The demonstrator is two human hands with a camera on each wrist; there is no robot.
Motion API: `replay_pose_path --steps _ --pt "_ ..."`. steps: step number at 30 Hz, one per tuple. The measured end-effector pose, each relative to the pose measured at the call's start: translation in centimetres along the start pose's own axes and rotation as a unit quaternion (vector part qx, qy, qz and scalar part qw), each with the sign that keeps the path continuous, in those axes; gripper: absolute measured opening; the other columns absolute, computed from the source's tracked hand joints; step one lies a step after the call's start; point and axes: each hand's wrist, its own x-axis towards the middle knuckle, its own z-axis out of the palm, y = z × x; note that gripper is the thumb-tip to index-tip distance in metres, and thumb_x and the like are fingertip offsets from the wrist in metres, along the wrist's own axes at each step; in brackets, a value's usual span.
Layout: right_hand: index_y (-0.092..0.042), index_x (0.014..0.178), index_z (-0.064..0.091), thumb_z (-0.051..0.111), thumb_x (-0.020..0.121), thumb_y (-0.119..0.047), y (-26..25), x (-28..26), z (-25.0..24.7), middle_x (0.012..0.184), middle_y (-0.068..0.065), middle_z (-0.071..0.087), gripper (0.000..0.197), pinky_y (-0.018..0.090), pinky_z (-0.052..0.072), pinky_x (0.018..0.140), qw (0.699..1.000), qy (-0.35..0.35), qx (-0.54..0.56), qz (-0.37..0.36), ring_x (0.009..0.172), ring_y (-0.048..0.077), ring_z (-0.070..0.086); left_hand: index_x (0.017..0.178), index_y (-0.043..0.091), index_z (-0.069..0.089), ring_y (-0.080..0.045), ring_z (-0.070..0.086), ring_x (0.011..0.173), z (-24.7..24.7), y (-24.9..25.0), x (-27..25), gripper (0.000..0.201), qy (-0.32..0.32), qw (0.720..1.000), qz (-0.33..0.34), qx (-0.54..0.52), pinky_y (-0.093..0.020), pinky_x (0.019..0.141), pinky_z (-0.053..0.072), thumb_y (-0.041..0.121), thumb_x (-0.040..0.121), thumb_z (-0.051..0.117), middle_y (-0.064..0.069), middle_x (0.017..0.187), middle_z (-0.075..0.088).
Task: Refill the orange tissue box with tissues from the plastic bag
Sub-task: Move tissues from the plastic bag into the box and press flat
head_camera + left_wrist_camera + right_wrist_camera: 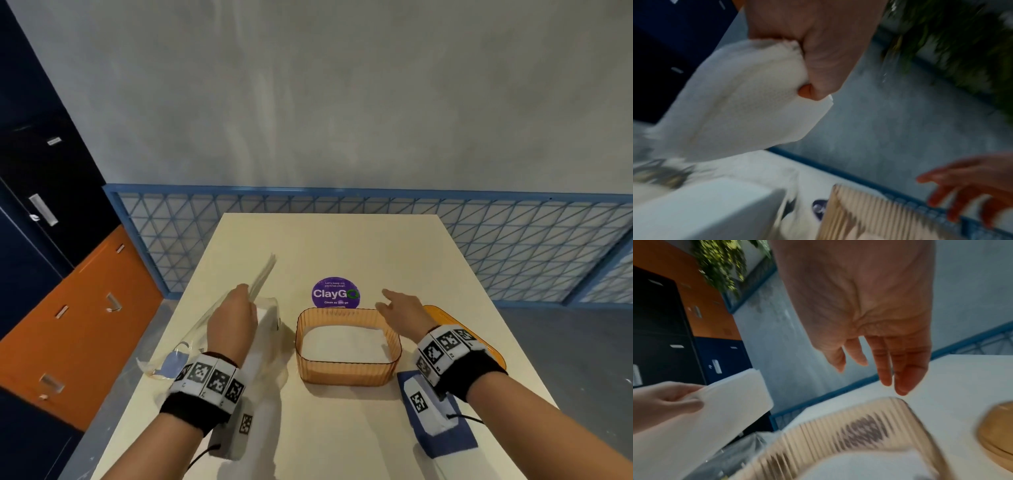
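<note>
The orange ribbed tissue box [347,371] stands open in the middle of the table with white tissues [344,342] lying inside. My left hand [233,322] grips a stack of white tissues [263,277] [740,100] raised above the clear plastic bag [191,339] at the left. More white tissues [270,318] lie in the bag's mouth. My right hand [399,308] [875,356] hovers over the box's far right corner with its fingers spread and nothing in it.
The orange lid [442,317] lies right of the box, partly behind my right wrist. A purple round sticker [335,293] sits on the table [342,240] behind the box. A blue mesh railing [513,246] runs behind the table; lockers [51,205] stand to the left.
</note>
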Motion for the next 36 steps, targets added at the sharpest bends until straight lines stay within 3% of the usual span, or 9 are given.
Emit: replay_pose_path --steps 3,6,11,14,19,24,28,31,36 --pt "-0.005 0.128 0.051 0.029 0.098 -0.048 -3.6 -0.6 -1.6 0.11 0.013 0.065 0.056 0.032 0.052 0.069 0.966 -0.042 0.254 0.001 0.089 0.028 0.066 0.12 0.01 0.055 -0.03 0.063 0.083 -1.5 2.6 -1.1 0.031 0.053 0.994 0.074 -0.064 -0.03 0.06 0.041 0.006 0.092 0.044 -0.01 0.103 0.064" --pt "-0.003 0.116 0.053 0.031 0.094 -0.058 -5.9 -1.1 -3.0 0.098 0.017 0.066 0.063 0.031 0.056 0.059 0.856 -0.145 0.495 0.036 0.073 0.03 0.067 0.12 0.016 0.059 -0.025 0.067 0.089 -0.9 4.1 -2.1 0.039 0.04 0.975 0.195 -0.093 -0.03 0.068 0.053 0.008 0.085 0.044 -0.003 0.112 0.066" --pt "-0.003 0.104 0.054 0.05 0.093 -0.006 -6.0 -1.8 -4.0 0.116 0.022 0.057 0.012 0.035 0.059 0.063 0.849 -0.164 0.502 0.002 0.092 0.031 0.061 0.124 0.028 0.051 -0.016 0.04 0.128 2.1 4.0 -3.4 0.042 -0.03 0.935 0.322 -0.145 -0.034 0.101 0.043 0.024 0.083 0.041 -0.005 0.131 0.056" --pt "-0.001 0.117 0.049 0.044 0.09 0.007 -5.2 -1.8 -4.5 0.13 0.026 0.05 0.028 0.036 0.059 0.064 0.859 -0.127 0.495 -0.007 0.103 0.033 0.056 0.126 0.048 0.04 -0.006 0.015 0.14 2.2 4.3 -4.4 0.047 -0.115 0.922 0.145 -0.34 -0.03 0.114 0.017 0.058 0.08 0.042 0.012 0.148 0.029" --pt "-0.002 0.123 0.047 0.043 0.091 0.006 -4.2 -2.4 -6.2 0.124 0.021 0.054 0.033 0.034 0.058 0.06 0.859 -0.113 0.499 -0.008 0.097 0.028 0.057 0.134 0.033 0.034 -0.024 0.041 0.128 1.5 5.2 -3.4 0.039 -0.187 0.718 -0.229 -0.63 -0.039 0.1 0.037 0.047 0.097 0.036 -0.002 0.138 0.043" --pt "-0.01 0.1 0.053 0.043 0.09 0.003 -3.8 -2.7 -6.1 0.104 0.012 0.057 0.019 0.038 0.055 0.067 0.856 -0.098 0.508 0.01 0.086 0.023 0.057 0.123 0.029 0.049 -0.033 0.061 0.11 0.7 6.3 -3.0 0.038 -0.321 0.616 -0.258 -0.671 -0.045 0.085 0.052 0.051 0.097 0.034 -0.013 0.121 0.061" --pt "-0.005 0.103 0.053 0.044 0.09 0.002 -3.7 -2.5 -4.9 0.105 0.013 0.058 0.017 0.033 0.055 0.063 0.874 -0.099 0.476 0.015 0.085 0.024 0.058 0.13 0.015 0.045 -0.023 0.057 0.103 1.0 7.1 -2.5 0.033 -0.244 0.734 -0.232 -0.589 -0.03 0.062 0.055 0.013 0.097 0.045 -0.007 0.126 0.05" --pt "0.003 0.113 0.052 0.042 0.088 0.005 -2.6 -0.7 -3.7 0.106 0.018 0.057 0.027 0.035 0.05 0.07 0.909 -0.03 0.413 0.043 0.083 0.027 0.059 0.146 0.016 0.019 -0.025 0.053 0.1 1.6 6.8 -1.8 0.056 -0.201 0.776 -0.249 -0.544 -0.035 0.079 0.049 0.006 0.096 0.041 -0.005 0.108 0.054" --pt "-0.004 0.109 0.052 0.044 0.092 -0.009 -0.7 0.9 0.5 0.125 0.019 0.057 0.02 0.033 0.044 0.081 0.984 -0.011 0.155 0.086 0.114 0.034 0.055 0.15 0.014 0.01 -0.031 0.051 0.121 3.7 6.8 -1.7 0.064 -0.21 0.912 -0.174 -0.306 -0.035 0.101 0.042 0.006 0.095 0.043 -0.018 0.138 0.049"
